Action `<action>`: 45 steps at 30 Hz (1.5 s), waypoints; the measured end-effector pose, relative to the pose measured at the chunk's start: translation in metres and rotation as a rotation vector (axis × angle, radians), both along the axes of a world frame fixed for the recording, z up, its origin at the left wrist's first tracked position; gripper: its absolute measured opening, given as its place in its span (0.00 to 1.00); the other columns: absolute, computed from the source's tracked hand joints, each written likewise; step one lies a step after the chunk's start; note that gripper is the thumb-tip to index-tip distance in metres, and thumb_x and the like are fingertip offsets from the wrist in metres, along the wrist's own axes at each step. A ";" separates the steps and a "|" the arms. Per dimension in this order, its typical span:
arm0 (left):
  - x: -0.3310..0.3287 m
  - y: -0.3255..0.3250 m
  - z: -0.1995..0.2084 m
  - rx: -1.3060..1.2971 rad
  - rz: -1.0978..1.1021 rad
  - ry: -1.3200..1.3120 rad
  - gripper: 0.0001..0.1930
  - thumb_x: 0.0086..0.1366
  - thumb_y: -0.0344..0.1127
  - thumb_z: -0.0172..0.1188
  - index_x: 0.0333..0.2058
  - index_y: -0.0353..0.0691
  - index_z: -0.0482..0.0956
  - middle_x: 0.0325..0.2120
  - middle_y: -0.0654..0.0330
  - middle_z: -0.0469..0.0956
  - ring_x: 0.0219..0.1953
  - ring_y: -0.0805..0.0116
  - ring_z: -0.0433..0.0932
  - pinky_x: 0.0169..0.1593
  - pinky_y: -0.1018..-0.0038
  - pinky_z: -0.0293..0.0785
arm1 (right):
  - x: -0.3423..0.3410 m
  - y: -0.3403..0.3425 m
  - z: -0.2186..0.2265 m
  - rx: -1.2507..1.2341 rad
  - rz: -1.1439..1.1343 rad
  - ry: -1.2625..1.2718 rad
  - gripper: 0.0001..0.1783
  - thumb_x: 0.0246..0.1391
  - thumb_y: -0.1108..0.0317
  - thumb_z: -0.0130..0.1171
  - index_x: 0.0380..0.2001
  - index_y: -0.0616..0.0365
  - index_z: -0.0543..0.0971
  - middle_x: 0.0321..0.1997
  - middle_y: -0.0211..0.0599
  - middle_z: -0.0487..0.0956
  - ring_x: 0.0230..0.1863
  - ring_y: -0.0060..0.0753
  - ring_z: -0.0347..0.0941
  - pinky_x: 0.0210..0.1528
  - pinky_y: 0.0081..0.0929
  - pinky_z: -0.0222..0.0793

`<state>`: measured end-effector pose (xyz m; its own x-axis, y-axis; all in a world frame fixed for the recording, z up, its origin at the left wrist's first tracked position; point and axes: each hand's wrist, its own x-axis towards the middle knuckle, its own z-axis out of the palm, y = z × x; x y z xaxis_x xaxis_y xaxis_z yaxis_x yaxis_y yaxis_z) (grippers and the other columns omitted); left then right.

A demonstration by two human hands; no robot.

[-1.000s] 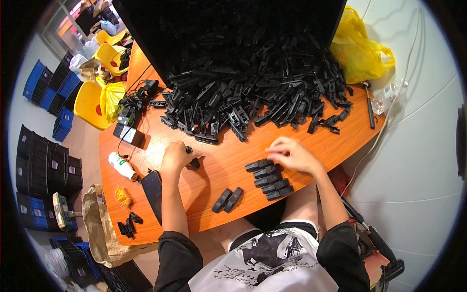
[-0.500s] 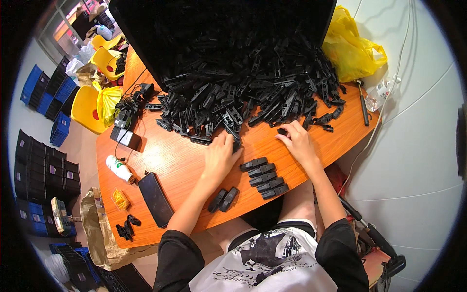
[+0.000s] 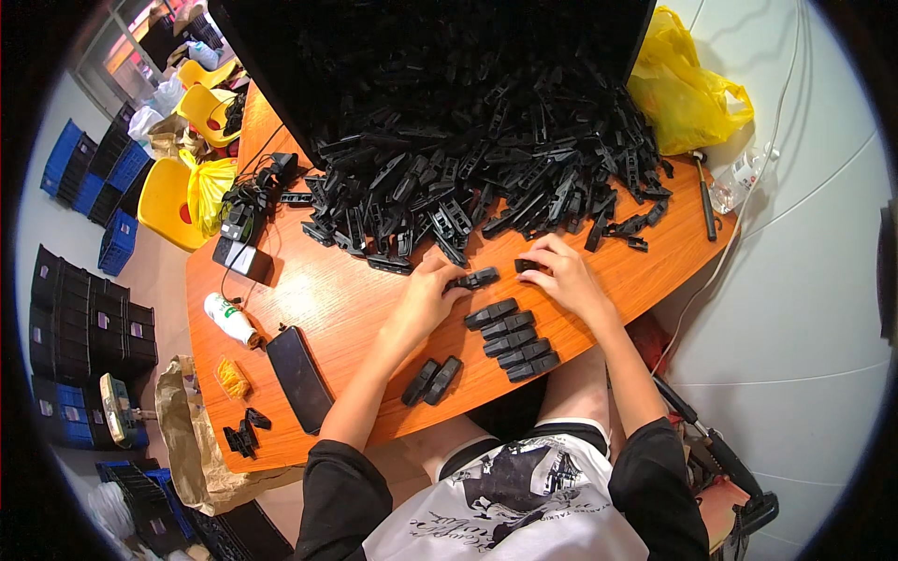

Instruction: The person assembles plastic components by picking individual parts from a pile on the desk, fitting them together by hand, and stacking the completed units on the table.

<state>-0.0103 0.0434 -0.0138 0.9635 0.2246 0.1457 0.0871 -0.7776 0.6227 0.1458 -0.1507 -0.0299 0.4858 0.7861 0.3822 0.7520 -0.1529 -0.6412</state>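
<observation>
My left hand point(image 3: 432, 294) pinches a long black plastic clip-like part point(image 3: 481, 277) that points to the right over the table. Between my right hand's point(image 3: 564, 278) thumb and fingers is a smaller black plastic piece point(image 3: 526, 266), partly covered by the fingertips. The two parts are a short distance apart. Below them, several black assembled pieces point(image 3: 514, 340) lie side by side in a slanting row. Two more black pieces point(image 3: 431, 381) rest near the table's front edge, beside my left forearm. A large heap of loose black parts point(image 3: 468, 178) spreads beyond both hands.
The heap spills from a big black container point(image 3: 271, 84) onto the wooden table point(image 3: 309, 271). At left are a phone point(image 3: 299, 379), a white bottle point(image 3: 230, 320), a yellow cluster of small parts point(image 3: 233, 379) and cables point(image 3: 245, 210). A hammer-like tool point(image 3: 706, 198) and yellow bag point(image 3: 687, 89) sit at right.
My left hand has drawn back from the heap's edge with the long black part, now turned sideways. My right hand has shifted slightly left, bringing its small piece closer.
</observation>
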 end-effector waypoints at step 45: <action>0.006 0.013 -0.013 0.354 -0.015 -0.271 0.15 0.53 0.24 0.58 0.41 0.41 0.78 0.39 0.58 0.71 0.37 0.61 0.72 0.39 0.69 0.73 | 0.008 0.000 0.015 -0.032 -0.141 0.031 0.09 0.52 0.72 0.60 0.38 0.60 0.80 0.37 0.36 0.75 0.34 0.33 0.73 0.37 0.27 0.71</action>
<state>-0.0038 0.0561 -0.0268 0.8828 0.1018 0.4586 -0.0553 -0.9470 0.3166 0.1541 -0.1505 -0.0147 0.6032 0.7210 0.3409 0.7015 -0.2763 -0.6569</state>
